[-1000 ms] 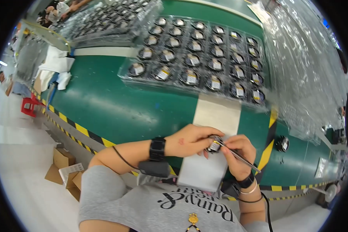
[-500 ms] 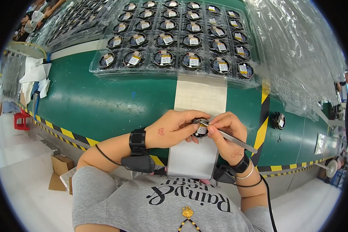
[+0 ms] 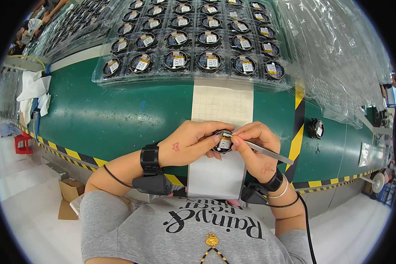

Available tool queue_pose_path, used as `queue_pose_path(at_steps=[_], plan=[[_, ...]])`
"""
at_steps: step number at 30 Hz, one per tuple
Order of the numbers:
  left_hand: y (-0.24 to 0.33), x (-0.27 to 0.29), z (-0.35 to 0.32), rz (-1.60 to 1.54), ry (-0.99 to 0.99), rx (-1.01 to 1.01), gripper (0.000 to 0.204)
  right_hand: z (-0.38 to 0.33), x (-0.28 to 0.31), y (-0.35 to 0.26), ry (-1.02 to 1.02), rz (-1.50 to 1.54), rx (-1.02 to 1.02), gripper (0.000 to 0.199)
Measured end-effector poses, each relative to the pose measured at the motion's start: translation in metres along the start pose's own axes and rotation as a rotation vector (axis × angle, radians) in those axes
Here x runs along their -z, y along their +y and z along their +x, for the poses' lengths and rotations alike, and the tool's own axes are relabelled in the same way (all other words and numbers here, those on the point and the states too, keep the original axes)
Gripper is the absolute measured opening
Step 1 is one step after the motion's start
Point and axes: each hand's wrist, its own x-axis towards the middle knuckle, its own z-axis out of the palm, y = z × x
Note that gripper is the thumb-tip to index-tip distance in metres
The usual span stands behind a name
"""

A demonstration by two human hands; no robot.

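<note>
A small round electronic module (image 3: 225, 144) with a black rim, a battery-like white label and yellow film sits in the fingers of my left hand (image 3: 190, 141). My left fingers are closed around its left side and underneath. Between the thumb and fingers of my right hand (image 3: 258, 149) is a pair of metal tweezers (image 3: 273, 154). The tweezer tips reach the upper part of the module; whether they grip anything there is too small to tell. Below both hands lies a pale sheet (image 3: 216, 178) on the green table.
Clear plastic trays (image 3: 158, 79) holding rows of similar round modules stand at the back. A single module (image 3: 316, 128) lies on the green table (image 3: 110, 103) at the right, beyond a yellow-black tape strip (image 3: 296, 145). Clear plastic packaging (image 3: 339, 57) is heaped at the back right.
The view has shifted slightly, so the trays sit higher and further left. Both hands stay at the module, and the tweezers have turned a little with their tips still on it.
</note>
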Motion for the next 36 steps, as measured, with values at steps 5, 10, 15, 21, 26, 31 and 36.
queue_pose_path(at_steps=[5,10,15,21,26,31,36], plan=[[0.0001,-0.0001,0.0003,0.009,0.024,0.001,0.033,0.0022,-0.0026,-0.0043,0.022,0.021,-0.036,0.011],[-0.0008,0.0007,-0.0003,0.040,0.024,0.003,0.033,0.0011,-0.0037,0.0003,0.011,-0.080,0.070,0.012],[-0.0014,0.0022,-0.0001,0.060,-0.005,0.004,0.033,0.0015,-0.0057,-0.0043,0.002,-0.185,0.131,0.013],[0.0006,0.0027,-0.0025,-0.081,-0.019,0.006,0.035,-0.0008,0.0000,-0.0023,0.014,0.047,0.018,0.015],[-0.0004,0.0028,-0.0021,-0.118,-0.034,0.033,0.036,0.0002,0.0008,-0.0042,-0.007,-0.028,0.067,0.016],[-0.0005,0.0028,-0.0015,-0.102,-0.036,0.033,0.037,0.0024,-0.0001,-0.0045,-0.006,-0.061,0.079,0.016],[0.0012,0.0029,-0.0003,-0.079,-0.035,0.024,0.036,0.0034,-0.0009,-0.0049,0.013,-0.070,0.090,0.016]])
